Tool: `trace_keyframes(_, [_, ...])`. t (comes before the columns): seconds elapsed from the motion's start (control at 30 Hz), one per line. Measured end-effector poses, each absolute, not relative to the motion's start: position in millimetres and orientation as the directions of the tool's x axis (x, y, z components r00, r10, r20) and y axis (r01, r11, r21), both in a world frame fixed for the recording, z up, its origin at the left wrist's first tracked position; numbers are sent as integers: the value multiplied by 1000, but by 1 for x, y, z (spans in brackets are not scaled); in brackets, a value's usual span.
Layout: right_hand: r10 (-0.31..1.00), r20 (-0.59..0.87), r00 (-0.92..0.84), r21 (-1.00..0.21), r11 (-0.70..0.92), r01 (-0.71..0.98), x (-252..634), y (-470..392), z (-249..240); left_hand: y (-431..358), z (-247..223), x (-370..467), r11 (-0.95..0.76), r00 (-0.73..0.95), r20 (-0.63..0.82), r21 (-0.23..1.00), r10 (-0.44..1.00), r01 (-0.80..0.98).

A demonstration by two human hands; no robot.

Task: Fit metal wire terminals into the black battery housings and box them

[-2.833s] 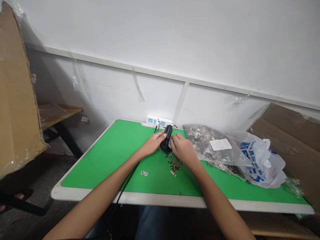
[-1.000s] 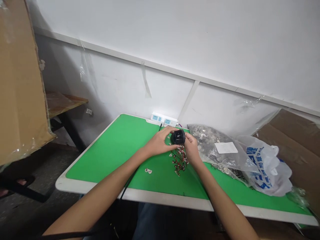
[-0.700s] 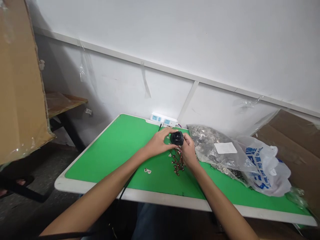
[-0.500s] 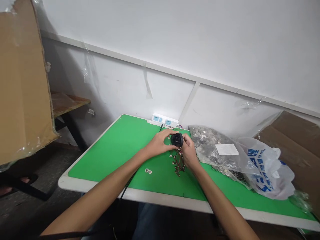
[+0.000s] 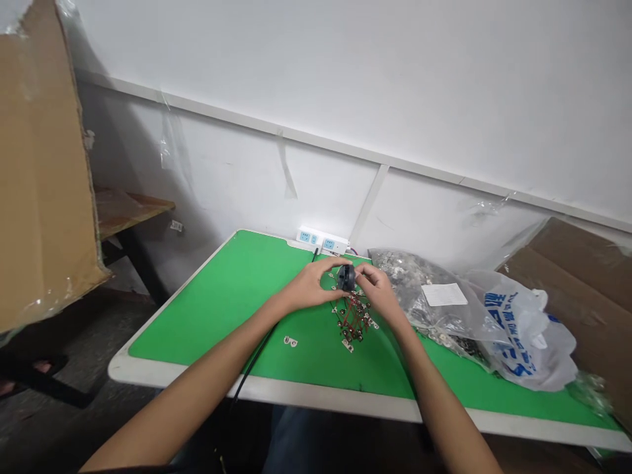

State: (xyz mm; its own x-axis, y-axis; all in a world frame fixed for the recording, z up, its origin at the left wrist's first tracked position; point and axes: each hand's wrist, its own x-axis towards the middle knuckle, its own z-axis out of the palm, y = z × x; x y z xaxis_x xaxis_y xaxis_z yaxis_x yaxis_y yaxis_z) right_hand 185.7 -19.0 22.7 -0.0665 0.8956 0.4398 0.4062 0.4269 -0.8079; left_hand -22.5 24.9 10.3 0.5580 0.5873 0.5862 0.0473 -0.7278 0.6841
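Note:
A black round part [image 5: 346, 278] is held above the green table, its side turned partly towards me. My left hand [image 5: 307, 286] grips it from the left, thumb below and fingers above. At its right face, my right hand [image 5: 378, 289] has thumb and forefinger pinched together; whatever lies between those fingertips is too small to make out. Below both hands lies a tangled heap of small metal parts with red wires [image 5: 354, 322]. Left of the heap is a pair of small whitish pieces [image 5: 290, 341].
A white power strip [image 5: 322, 241] stands by the wall with a black cable [image 5: 257, 355] nearby. To the right lie a clear bag of metal parts [image 5: 415, 283] and a white plastic bag [image 5: 533, 336]. Cardboard [image 5: 42, 178] rises at far left.
The black part has turned from facing me to nearly edge-on. My right hand has shifted its fingers to a pinch at its right face, and more of the wired heap shows.

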Motion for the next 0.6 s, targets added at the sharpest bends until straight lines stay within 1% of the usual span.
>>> trace_keyframes(0.1, [868, 477, -135, -719, 475, 507, 189, -19, 25, 28, 6, -23, -710, 579, 572, 704, 582, 19])
trace_keyframes(0.17, [864, 479, -154, -695, 481, 535, 189, -18, 26, 30, 3, -23, -700, 586, 564, 714, 582, 8])
trace_keyframes(0.33, [878, 464, -118, -722, 452, 525, 186, -17, 24, 33, 0, -22, -679, 599, 569, 732, 563, -57])
trace_keyframes(0.6, [851, 521, -61, -708, 471, 525, 179, -22, 23, 31, 3, -21, -661, 581, 576, 746, 575, -85])
